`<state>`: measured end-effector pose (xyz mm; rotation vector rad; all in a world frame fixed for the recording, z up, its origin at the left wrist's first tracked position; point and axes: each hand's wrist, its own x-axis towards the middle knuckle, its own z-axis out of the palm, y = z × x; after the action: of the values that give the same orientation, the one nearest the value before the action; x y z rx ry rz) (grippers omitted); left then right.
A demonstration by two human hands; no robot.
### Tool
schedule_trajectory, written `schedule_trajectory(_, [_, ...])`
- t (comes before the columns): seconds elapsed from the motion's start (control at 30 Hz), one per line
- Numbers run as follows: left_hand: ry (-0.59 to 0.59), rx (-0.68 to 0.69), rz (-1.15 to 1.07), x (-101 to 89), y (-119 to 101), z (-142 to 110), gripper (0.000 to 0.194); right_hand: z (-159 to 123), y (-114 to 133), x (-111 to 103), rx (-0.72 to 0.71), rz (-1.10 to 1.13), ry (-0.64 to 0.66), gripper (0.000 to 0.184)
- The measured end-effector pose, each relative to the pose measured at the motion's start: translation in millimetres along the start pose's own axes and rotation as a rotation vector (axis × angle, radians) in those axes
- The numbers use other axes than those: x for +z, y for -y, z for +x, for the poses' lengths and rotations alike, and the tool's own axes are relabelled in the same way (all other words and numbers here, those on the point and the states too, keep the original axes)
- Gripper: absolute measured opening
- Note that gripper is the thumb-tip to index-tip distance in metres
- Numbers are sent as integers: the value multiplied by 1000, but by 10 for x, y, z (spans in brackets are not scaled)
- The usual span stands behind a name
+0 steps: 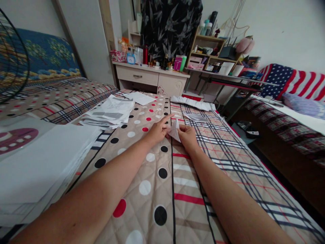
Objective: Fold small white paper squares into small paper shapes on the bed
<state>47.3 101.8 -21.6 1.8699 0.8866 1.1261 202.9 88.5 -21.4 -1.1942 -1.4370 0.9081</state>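
Observation:
A small folded piece of white paper (175, 131) stands between my two hands, just above the patterned bedspread (142, 162). My right hand (188, 137) pinches its right side between thumb and fingers. On the other side, my left hand (157, 131) has its index finger stretched out past the paper, while its lower fingertips close on the paper's left edge. Part of the left fingertips is hidden behind the fold. Beyond my right hand lies a flat grey-white sheet (196, 117). Farther back is a long, folded white paper bundle (193, 103).
To the left lie a loose stack of printed papers (111, 110), a single white sheet (140, 98) and a large pile of white sheets (48, 162). A wire fan guard (26, 67) juts in at far left. A cream cabinet (149, 77) and a desk (228, 79) stand behind the bed.

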Motion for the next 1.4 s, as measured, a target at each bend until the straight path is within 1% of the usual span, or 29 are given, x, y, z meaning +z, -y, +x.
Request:
schedule_trajectory(0.07, [56,80,84,-4,26,-4,67,12,6,-25,6,-24,-14,20])
schedule_trajectory(0.13, [75,140,187,-8,53,1,62,19,14,-47,7,-41,-22,18])
schedule_trajectory(0.2, [65,196,273,-17,66,10,56,24,21,-68,1,-72,-33,19])
schedule_trajectory(0.3, [31,251,338,-38,41,16,47,20,35,-99,1,-129,-48,20])
schedule_trajectory(0.4, [-4,258,379,-59,-22,2,39,2,61,-121,34,-126,-32,19])
schedule_trajectory(0.5, [-22,245,473,-62,-96,-28,39,-24,85,-120,58,-85,-36,18])
schedule_trajectory(0.63, [48,240,680,-44,-138,-55,39,-41,90,-97,1,-94,-86,19])
schedule_trajectory(0.7, [65,235,709,-35,-120,-51,35,-37,86,-90,-28,-114,-112,20])
schedule_trajectory(0.77, [45,219,649,-29,-91,-37,29,-29,80,-89,-28,-111,-113,22])
schedule_trajectory(0.9, [-13,188,422,-30,-55,-12,23,-13,68,-95,-7,-70,-57,26])
schedule_trajectory(1.07, [-59,55,268,-36,-31,2,22,-19,80,-112,42,2,-23,49])
schedule_trajectory(1.1, [-59,43,246,-36,-20,4,22,-25,90,-113,30,8,-11,50])
schedule_trajectory(1.2, [-74,59,166,-32,8,7,23,-40,120,-106,-33,18,44,43])
schedule_trajectory(1.27, [-91,69,96,-28,9,2,28,-45,124,-93,-57,33,74,40])
schedule_trajectory(1.4, [-70,24,-26,-26,-23,-12,53,-41,90,-68,-61,95,92,33])
